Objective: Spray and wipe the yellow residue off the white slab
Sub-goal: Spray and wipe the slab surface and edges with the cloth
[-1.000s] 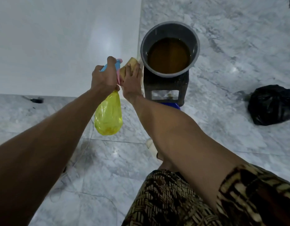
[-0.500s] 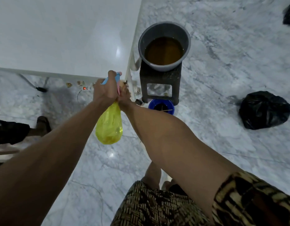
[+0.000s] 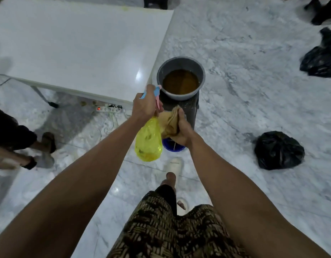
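My left hand (image 3: 145,107) grips the blue-and-pink trigger head of a yellow spray bottle (image 3: 149,141), which hangs below my fist. Right beside it my right hand (image 3: 182,130) clutches a bunched, yellow-stained tan cloth (image 3: 169,122). Both hands are held over the floor, in front of the near right corner of the white slab (image 3: 77,47). A faint yellow smear (image 3: 124,8) shows at the slab's far edge.
A grey bucket (image 3: 180,64) of brown water stands on a dark stool (image 3: 190,108) by the slab's corner, a blue tub (image 3: 173,147) on the floor below. A power strip (image 3: 109,108) lies under the slab. Black bags (image 3: 279,149) lie on the right. Another person's legs (image 3: 21,144) are on the left.
My view has pulled back from the slab, so more of it shows. My right hand has turned and drawn back, and the cloth it holds is now in plain sight. The left hand's grip is unchanged.
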Tool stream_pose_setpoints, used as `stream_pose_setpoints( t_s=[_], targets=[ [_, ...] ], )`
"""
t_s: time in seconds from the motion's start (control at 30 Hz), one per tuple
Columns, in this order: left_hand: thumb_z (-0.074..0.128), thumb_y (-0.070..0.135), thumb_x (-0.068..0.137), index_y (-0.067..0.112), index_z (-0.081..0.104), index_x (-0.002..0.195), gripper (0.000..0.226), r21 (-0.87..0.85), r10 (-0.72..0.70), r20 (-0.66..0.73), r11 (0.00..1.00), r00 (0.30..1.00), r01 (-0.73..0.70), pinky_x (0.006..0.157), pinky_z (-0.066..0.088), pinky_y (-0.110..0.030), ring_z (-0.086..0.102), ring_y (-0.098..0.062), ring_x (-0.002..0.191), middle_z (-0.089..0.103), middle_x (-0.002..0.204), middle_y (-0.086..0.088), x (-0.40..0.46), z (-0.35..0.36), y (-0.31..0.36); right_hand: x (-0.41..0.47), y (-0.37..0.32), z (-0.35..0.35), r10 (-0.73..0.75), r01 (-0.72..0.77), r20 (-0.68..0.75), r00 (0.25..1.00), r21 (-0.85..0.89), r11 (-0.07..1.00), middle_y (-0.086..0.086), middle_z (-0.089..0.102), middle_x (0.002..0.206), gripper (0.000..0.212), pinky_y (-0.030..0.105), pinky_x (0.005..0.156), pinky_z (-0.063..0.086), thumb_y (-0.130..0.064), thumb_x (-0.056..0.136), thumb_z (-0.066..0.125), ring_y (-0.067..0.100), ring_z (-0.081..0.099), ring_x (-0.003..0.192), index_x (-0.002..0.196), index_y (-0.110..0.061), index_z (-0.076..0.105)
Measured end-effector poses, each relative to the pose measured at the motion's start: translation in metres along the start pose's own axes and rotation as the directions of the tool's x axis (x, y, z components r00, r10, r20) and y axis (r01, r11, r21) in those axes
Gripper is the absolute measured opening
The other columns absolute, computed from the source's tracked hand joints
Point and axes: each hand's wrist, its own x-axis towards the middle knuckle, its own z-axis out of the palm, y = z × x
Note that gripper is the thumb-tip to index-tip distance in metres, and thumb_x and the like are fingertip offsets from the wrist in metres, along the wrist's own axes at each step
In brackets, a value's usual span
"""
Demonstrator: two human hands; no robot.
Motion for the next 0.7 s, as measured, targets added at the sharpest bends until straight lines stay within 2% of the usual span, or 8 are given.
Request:
stream_pose_setpoints(
  t_s=[0.07, 0.17, 0.27, 0.33, 0.43, 0.57, 0.63, 0.7],
  targets=[
    [0.046, 0.04, 0.106, 0.003, 0.071, 0.099, 0.045, 0.027, 0.021, 0.017, 0.999, 1.0, -0.021, 0.044, 0.046, -0.024, 0.059, -0.022, 0.049, 0.067, 0.08, -0.025, 0.002, 0.013, 0.011, 0.003, -0.023, -0.003, -0.016, 0.015, 0.019, 1.0, 0.053, 0.998, 0.014, 0.056, 0.143, 0.091, 0.052, 0.114, 0.037, -0.081, 0.087, 0.029, 0.032, 0.054, 0.131, 0.145, -0.013, 0.05],
    [0.048, 0.038, 0.106, 0.0, 0.071, 0.105, 0.045, 0.037, 0.031, 0.032, 0.999, 0.999, -0.032, 0.043, 0.046, -0.024, 0.059, -0.022, 0.052, 0.066, 0.078, -0.023, 0.018, 0.036, 0.025, 0.008, -0.065, -0.005, -0.055, 0.053, 0.015, 0.998, 0.105, 0.993, 0.017, 0.056, 0.142, 0.09, 0.06, 0.113, 0.035, -0.081, 0.085, 0.038, 0.036, 0.056, 0.128, 0.145, -0.015, 0.05],
    [0.048, 0.041, 0.106, -0.002, 0.072, 0.102, 0.05, 0.073, 0.014, 0.006, 0.997, 1.0, -0.014, 0.042, 0.045, -0.022, 0.059, -0.013, 0.044, 0.065, 0.067, -0.014, 0.052, 0.058, 0.041, 0.032, -0.114, -0.017, -0.084, 0.087, -0.037, 0.996, 0.115, 0.989, 0.018, 0.058, 0.14, 0.089, 0.06, 0.11, 0.038, -0.081, 0.082, 0.047, 0.038, 0.056, 0.127, 0.145, -0.018, 0.05],
    [0.047, 0.05, 0.101, -0.003, 0.076, 0.099, 0.06, 0.085, -0.004, -0.018, 0.996, 1.0, 0.005, 0.049, 0.05, -0.025, 0.061, -0.013, 0.045, 0.067, 0.064, -0.011, 0.082, 0.076, 0.052, 0.043, -0.15, -0.03, -0.083, 0.09, -0.066, 0.994, 0.107, 0.99, 0.016, 0.058, 0.139, 0.089, 0.061, 0.107, 0.04, -0.082, 0.08, 0.05, 0.039, 0.057, 0.126, 0.144, -0.02, 0.051],
    [0.046, 0.068, 0.08, 0.0, 0.076, 0.11, 0.081, 0.094, -0.039, -0.037, 0.995, 0.999, 0.043, 0.058, 0.054, -0.034, 0.069, -0.026, 0.063, 0.073, 0.072, -0.015, 0.123, 0.109, 0.071, 0.058, -0.21, -0.05, -0.072, 0.075, -0.03, 0.997, 0.114, 0.991, 0.015, 0.063, 0.134, 0.08, 0.052, 0.102, 0.048, -0.076, 0.09, 0.037, 0.034, 0.059, 0.123, 0.138, -0.016, 0.057],
    [0.044, 0.035, 0.108, 0.007, 0.076, 0.117, 0.044, 0.071, 0.004, 0.034, 0.997, 0.999, -0.006, 0.04, 0.044, -0.021, 0.06, -0.018, 0.048, 0.066, 0.079, -0.026, 0.162, 0.162, 0.112, 0.076, -0.297, -0.066, -0.104, 0.106, -0.024, 0.994, 0.079, 0.991, 0.016, 0.066, 0.127, 0.073, 0.047, 0.095, 0.051, -0.07, 0.095, 0.037, 0.031, 0.062, 0.117, 0.132, -0.011, 0.061],
    [0.042, 0.034, 0.11, 0.003, 0.076, 0.107, 0.046, 0.108, 0.001, 0.032, 0.994, 0.999, -0.004, 0.039, 0.043, -0.02, 0.055, -0.012, 0.037, 0.066, 0.076, -0.025, 0.179, 0.187, 0.134, 0.084, -0.34, -0.075, -0.102, 0.103, -0.011, 0.995, 0.075, 0.992, 0.017, 0.064, 0.131, 0.073, 0.047, 0.099, 0.05, -0.068, 0.095, 0.04, 0.031, 0.061, 0.119, 0.135, -0.01, 0.06],
    [0.043, 0.038, 0.109, 0.003, 0.075, 0.092, 0.05, 0.125, 0.0, 0.015, 0.992, 1.0, -0.002, 0.044, 0.047, -0.024, 0.057, -0.015, 0.04, 0.068, 0.072, -0.021, 0.198, 0.214, 0.155, 0.09, -0.384, -0.086, -0.112, 0.112, -0.004, 0.994, 0.038, 0.993, 0.017, 0.064, 0.131, 0.072, 0.048, 0.101, 0.049, -0.066, 0.096, 0.04, 0.032, 0.061, 0.119, 0.136, -0.009, 0.059]
  ],
)
